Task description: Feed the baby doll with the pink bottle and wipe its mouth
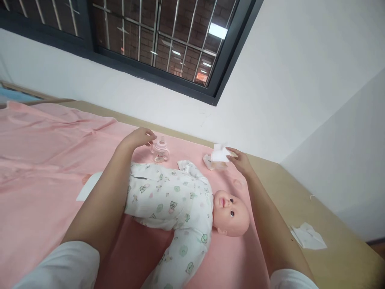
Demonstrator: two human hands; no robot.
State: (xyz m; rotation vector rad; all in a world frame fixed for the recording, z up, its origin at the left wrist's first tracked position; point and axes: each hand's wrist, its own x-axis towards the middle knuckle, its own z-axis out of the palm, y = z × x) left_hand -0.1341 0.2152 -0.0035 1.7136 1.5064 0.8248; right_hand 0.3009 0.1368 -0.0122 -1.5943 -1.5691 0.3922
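A baby doll (177, 196) in a white suit with a green animal print lies on its back, its bare head (231, 212) toward the right. Beyond its body stands a small clear baby bottle (160, 151) with a pink collar and handles, upright. My left hand (140, 137) is just left of the bottle's top, fingers loosely apart; whether a fingertip touches it is hard to see. Between the thumb and fingers of my right hand (240, 161) is a white tissue (221, 154), above a small clear plastic packet (208, 161).
A pink blanket (54, 152) covers most of the wooden table (267, 172). A crumpled tissue (308, 237) lies on the right. Near the doll's head is a small clear object (239, 182). A white wall (285, 80) and barred window (156, 36) stand behind.
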